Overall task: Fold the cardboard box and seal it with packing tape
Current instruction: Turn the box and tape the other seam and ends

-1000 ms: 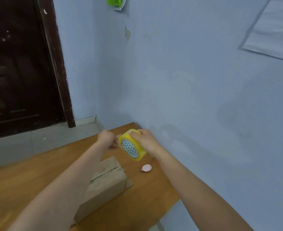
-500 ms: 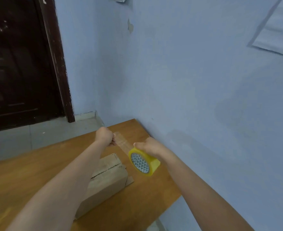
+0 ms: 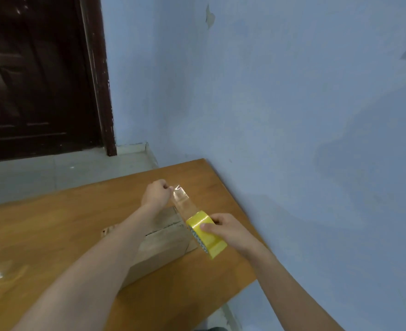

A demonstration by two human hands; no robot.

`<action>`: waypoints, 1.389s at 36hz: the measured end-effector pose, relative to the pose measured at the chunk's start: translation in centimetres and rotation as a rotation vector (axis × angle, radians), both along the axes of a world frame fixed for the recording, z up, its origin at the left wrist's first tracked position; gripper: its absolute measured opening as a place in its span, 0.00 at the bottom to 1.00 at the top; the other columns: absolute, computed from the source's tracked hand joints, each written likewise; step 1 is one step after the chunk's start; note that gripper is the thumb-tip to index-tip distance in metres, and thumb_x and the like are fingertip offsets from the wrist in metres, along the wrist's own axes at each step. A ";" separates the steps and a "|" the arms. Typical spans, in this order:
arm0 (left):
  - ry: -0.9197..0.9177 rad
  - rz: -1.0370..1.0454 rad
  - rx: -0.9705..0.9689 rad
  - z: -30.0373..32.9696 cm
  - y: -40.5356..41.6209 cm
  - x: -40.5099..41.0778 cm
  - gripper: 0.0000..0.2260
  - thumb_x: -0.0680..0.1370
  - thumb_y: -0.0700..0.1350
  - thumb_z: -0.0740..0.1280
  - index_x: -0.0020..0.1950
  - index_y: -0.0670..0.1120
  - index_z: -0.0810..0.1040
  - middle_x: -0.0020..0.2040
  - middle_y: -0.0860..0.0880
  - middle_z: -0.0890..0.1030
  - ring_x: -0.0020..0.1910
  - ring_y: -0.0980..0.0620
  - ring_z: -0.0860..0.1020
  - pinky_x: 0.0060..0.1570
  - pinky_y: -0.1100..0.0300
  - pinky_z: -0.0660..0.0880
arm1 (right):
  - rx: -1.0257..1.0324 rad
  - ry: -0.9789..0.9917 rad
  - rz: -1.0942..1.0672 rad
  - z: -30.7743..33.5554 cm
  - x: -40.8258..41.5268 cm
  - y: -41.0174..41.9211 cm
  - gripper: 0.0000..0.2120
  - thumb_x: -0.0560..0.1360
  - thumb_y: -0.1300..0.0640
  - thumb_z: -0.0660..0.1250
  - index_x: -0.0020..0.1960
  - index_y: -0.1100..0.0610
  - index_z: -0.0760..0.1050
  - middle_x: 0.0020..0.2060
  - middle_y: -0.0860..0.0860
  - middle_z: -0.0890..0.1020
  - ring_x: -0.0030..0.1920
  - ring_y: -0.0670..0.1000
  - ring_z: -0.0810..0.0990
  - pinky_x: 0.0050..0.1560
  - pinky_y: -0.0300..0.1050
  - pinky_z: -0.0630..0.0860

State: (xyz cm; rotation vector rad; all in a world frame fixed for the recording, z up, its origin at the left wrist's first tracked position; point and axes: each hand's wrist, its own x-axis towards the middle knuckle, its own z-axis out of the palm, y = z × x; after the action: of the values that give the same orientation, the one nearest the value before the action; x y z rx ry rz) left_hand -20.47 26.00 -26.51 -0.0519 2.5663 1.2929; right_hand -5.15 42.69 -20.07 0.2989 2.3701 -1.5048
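Left hand [image 3: 155, 194] pinches free tape end [image 3: 180, 192]; right hand [image 3: 230, 229] grips yellow tape roll [image 3: 206, 232] above cardboard box [image 3: 163, 237] on table [image 3: 54, 223]. Film thin, clingy — keep it taut; box light, likely slides — steady it.

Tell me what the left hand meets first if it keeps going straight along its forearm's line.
Likely only bare table, then the blue wall; the left hand pinches the tape strip above the table, depth unclear.

Head camera looks forward and down, close over the table [image 3: 54, 223].
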 end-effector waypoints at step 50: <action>-0.055 0.049 -0.136 -5.4 0.3 0.7 0.12 0.79 0.55 0.60 0.38 0.52 0.72 0.35 0.53 0.77 0.33 0.53 0.74 0.30 0.61 0.64 | 0.115 -0.079 -0.122 -5.0 0.5 -1.8 0.14 0.75 0.47 0.63 0.38 0.56 0.70 0.33 0.53 0.71 0.34 0.50 0.69 0.34 0.42 0.64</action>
State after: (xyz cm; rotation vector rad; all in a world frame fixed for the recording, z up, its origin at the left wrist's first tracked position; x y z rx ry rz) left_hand -19.81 26.33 -31.91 -0.1749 2.6172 1.1150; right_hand -4.66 40.90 -25.09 0.5297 2.4179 -1.3833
